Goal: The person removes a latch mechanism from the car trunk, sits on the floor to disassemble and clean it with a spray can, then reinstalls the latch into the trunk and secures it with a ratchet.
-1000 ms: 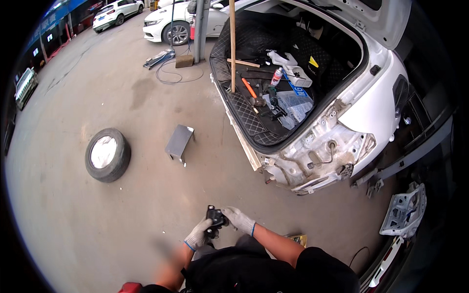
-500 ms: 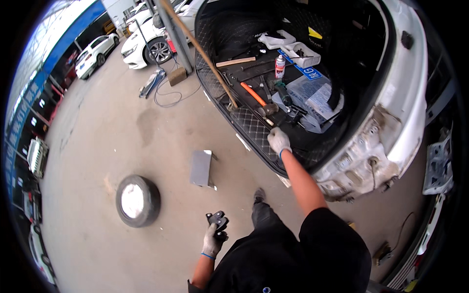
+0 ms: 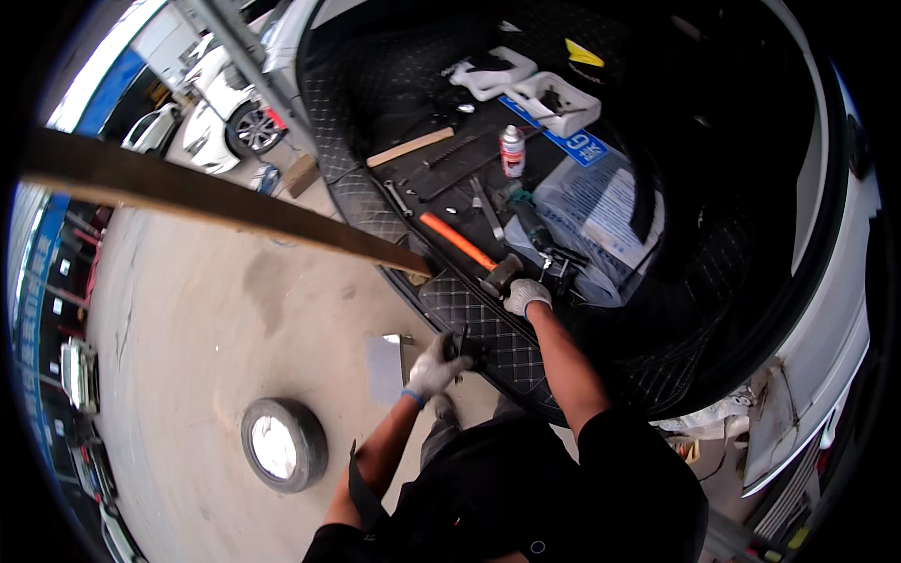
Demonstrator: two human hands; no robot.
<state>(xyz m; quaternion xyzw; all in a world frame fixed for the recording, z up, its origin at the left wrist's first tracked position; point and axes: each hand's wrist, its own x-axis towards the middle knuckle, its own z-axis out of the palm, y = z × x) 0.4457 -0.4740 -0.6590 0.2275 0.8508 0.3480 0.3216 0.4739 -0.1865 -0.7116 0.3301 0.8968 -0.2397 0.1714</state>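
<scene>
My left hand (image 3: 434,369) is gripping a black part (image 3: 476,356) near the quilted lining (image 3: 469,306); my right hand (image 3: 527,296), fingers curled, is resting by the hammer (image 3: 476,254), its grasp I cannot tell.

Stained beige floor (image 3: 178,328), grey post (image 3: 246,66), low grey stool (image 3: 384,369), pale daylight

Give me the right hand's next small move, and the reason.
Probably shift the pale-gloved right hand onto the orange-handled, metal-headed hammer: it is close beside the hammer's head, contact unclear, while the pale-gloved left hand is occupied, holding a black part.
</scene>
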